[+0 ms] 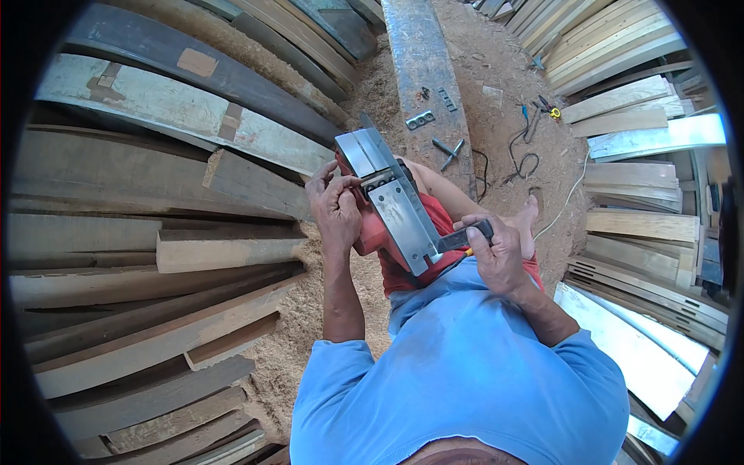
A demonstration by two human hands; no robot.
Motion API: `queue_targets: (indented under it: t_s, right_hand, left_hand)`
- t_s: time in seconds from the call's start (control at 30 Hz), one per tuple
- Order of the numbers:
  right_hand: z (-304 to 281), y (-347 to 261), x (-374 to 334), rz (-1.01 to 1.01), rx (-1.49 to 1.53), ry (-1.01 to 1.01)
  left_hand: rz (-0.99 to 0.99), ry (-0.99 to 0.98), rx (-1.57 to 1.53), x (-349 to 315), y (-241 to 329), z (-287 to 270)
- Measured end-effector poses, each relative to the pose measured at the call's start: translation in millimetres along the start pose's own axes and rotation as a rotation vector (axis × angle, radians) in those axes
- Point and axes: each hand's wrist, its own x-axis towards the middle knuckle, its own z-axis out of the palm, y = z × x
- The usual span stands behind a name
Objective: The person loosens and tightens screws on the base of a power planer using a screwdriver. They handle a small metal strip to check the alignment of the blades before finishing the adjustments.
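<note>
My L hand (337, 213) clasps the upturned red planer (399, 221) mid-way along its left edge, on my lap (395, 279), & my R hand (502, 260) pinches a black handle (459, 239) nr the planer's near-right corner.

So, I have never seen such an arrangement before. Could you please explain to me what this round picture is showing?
There is no robot here: a person works with two bare hands. A wide fisheye camera on the head looks down, so straight edges bend, and the picture's left is the person's left.

On the lap lies a red-bodied planer with a flat silver metal face turned up. The left hand touches it near its cross slot; the right hand holds a dark block-shaped tool.

Ahead, a long worn plank carries a crossed metal tool and a small silver plate with dark holes, among other bits.
</note>
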Motion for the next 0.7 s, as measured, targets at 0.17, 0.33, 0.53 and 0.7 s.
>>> queue_targets:
  t_s: [0.17,0.33,0.53,0.7]
  right_hand:
    - [0,4,1,-0.022,0.013,-0.011]
    - [-2,7,1,-0.029,0.026,-0.024]
    - [-1,8,0,-0.040,0.026,-0.016]
    - [0,9,-1,-0.041,0.058,-0.007]
  left_hand:
    - [0.045,0.018,-0.012,0,-5,2]
    - [0.076,-0.011,-0.033,2,-3,3]
    - [0.107,-0.040,-0.048,4,-4,1]
    - [0.139,-0.075,0.017,5,0,-1]
